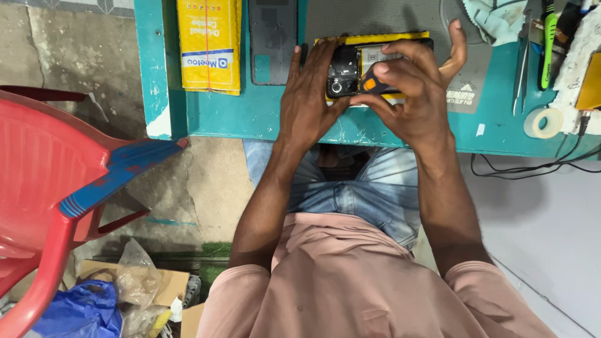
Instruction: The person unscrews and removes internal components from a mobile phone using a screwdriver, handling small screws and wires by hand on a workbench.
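Observation:
An opened black smartphone (pixel 345 69) with its back cover off lies on the grey mat (pixel 375 19) at the front of the teal workbench (pixel 250 112), on top of a yellow-edged part. My left hand (pixel 310 94) steadies the phone's left end with fingers spread over it. My right hand (pixel 413 87) is closed around a small dark tool with an orange part (pixel 369 82) and presses it onto the phone's exposed inside. The tool's tip is hidden by my fingers.
A yellow box (pixel 210 44) and a dark phone panel (pixel 272 40) lie at the left of the bench. Tweezers (pixel 521 69), a green pen (pixel 548 37), a tape roll (pixel 543 122) and a cloth (pixel 501 19) sit right. A red chair (pixel 50 188) stands on the left.

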